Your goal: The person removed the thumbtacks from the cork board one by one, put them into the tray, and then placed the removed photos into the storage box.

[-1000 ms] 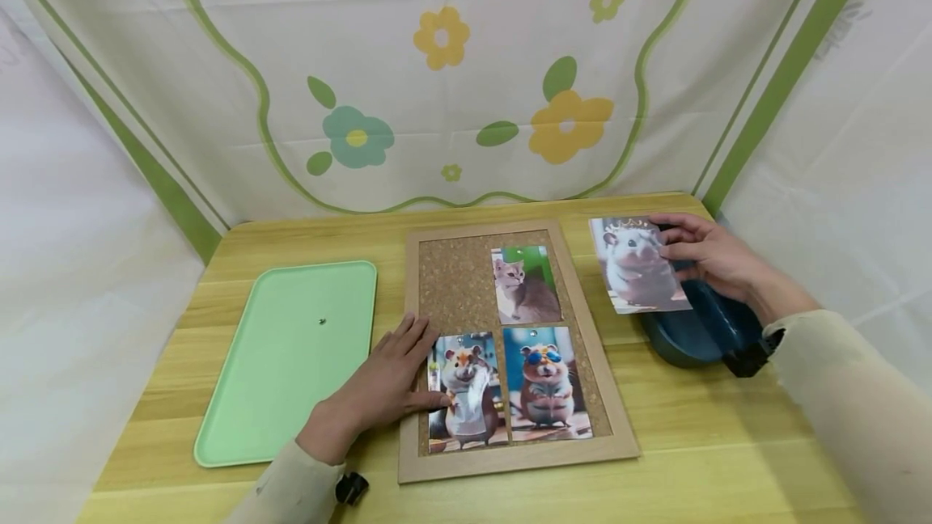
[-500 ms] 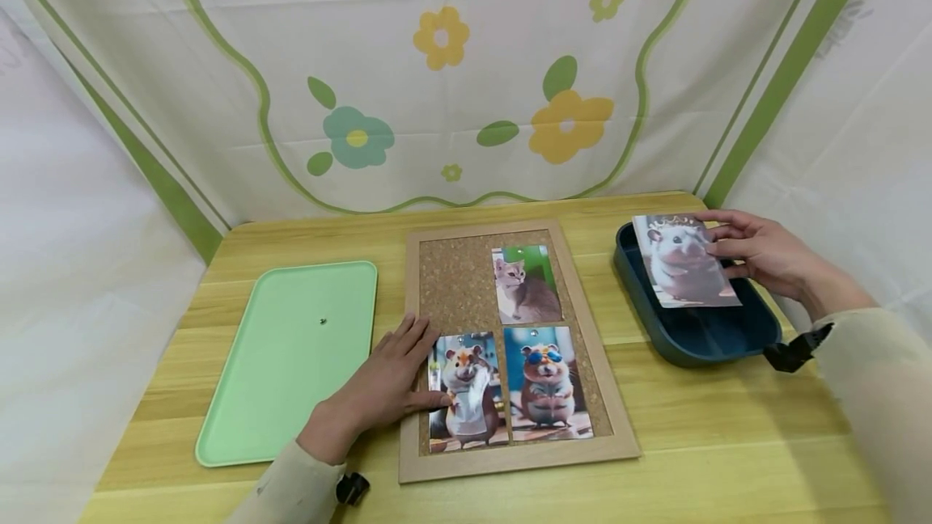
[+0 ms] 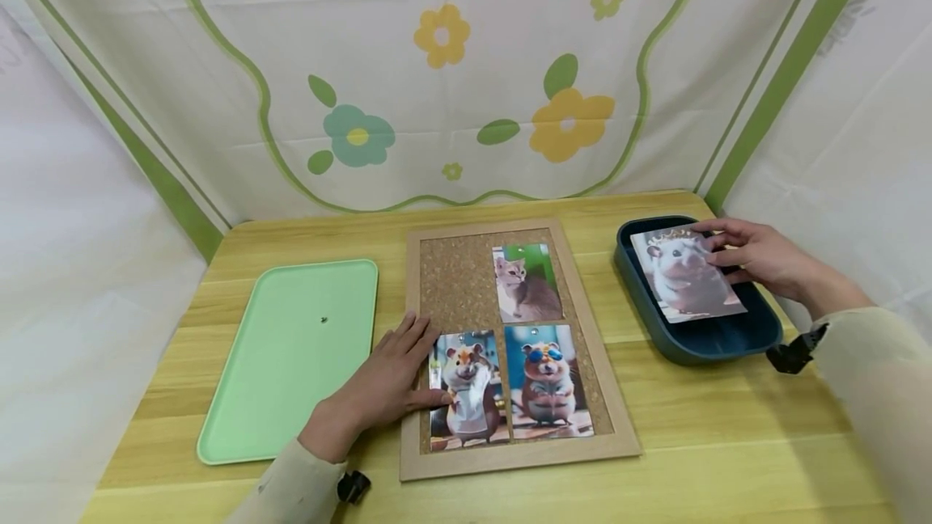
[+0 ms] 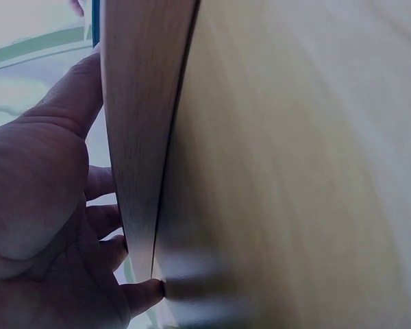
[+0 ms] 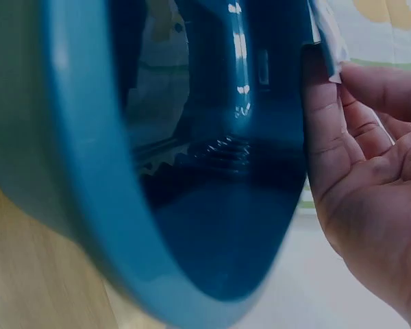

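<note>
My right hand [image 3: 764, 261] pinches the right edge of a photo card [image 3: 684, 273] of a pale hamster with a crown. The card slants over the dark blue box [image 3: 658, 338]; in the right wrist view the thumb and fingers meet at the card's corner beside the box rim [image 5: 89, 185]. My left hand [image 3: 382, 382] rests on the left side of the framed corkboard [image 3: 455, 281], thumb over a photo of an aproned hamster [image 3: 469, 419]. The left wrist view has its fingers along the wooden frame [image 4: 140, 103]. A sunglasses hamster photo [image 3: 548, 395] and a cat photo [image 3: 530, 293] hang from pins.
A light green tray [image 3: 291, 370] lies on the table left of the corkboard, bearing a small metallic pin [image 3: 324, 320]. The wooden tabletop [image 3: 699, 443] runs back to a white flowered cloth [image 3: 502, 47], with cloth also at both sides.
My right hand has carried the crowned hamster photo rightward from beside the corkboard to over the blue box, then tipped it lower. My left hand has stayed on the corkboard.
</note>
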Demonstrator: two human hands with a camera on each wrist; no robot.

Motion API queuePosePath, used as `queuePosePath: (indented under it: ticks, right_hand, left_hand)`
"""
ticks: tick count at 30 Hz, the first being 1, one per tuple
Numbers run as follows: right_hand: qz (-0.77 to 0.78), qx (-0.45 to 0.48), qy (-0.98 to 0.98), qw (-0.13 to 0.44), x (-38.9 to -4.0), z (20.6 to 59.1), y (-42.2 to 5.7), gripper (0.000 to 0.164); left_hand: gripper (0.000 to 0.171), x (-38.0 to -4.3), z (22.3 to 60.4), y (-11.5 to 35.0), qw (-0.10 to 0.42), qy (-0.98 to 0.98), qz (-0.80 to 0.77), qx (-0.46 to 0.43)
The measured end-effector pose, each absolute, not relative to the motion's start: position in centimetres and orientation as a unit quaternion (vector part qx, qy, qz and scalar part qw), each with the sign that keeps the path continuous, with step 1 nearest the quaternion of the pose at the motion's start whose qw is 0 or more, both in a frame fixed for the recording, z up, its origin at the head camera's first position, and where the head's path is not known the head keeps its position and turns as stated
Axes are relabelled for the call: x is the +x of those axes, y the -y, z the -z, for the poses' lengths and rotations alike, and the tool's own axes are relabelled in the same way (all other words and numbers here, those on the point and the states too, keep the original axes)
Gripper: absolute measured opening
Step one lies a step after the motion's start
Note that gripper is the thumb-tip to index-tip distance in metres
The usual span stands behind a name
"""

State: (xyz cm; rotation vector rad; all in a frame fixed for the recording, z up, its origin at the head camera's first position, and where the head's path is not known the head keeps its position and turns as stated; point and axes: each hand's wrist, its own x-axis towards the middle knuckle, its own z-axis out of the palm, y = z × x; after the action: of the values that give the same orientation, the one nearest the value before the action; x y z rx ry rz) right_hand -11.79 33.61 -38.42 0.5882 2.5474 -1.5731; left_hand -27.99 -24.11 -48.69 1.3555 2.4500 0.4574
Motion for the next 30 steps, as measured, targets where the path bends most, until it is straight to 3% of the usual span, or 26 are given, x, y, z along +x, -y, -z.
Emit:
queuePosePath:
  ticks: [13, 30]
  right_hand:
    - [0.513, 0.195, -0.834, 0.053, -12.9, 39.6, -32.5, 0.048]
    - [0.478, 0.213, -0.851, 0.052, -14.1, 40.2, -31.7, 0.059]
  left_hand:
    - [0.107, -28.0, 48.6, 24.1, 0.151, -0.853, -0.163, 0.472]
    - [0.107, -28.0, 48.7, 24.1, 0.149, -0.851, -0.172, 0.474]
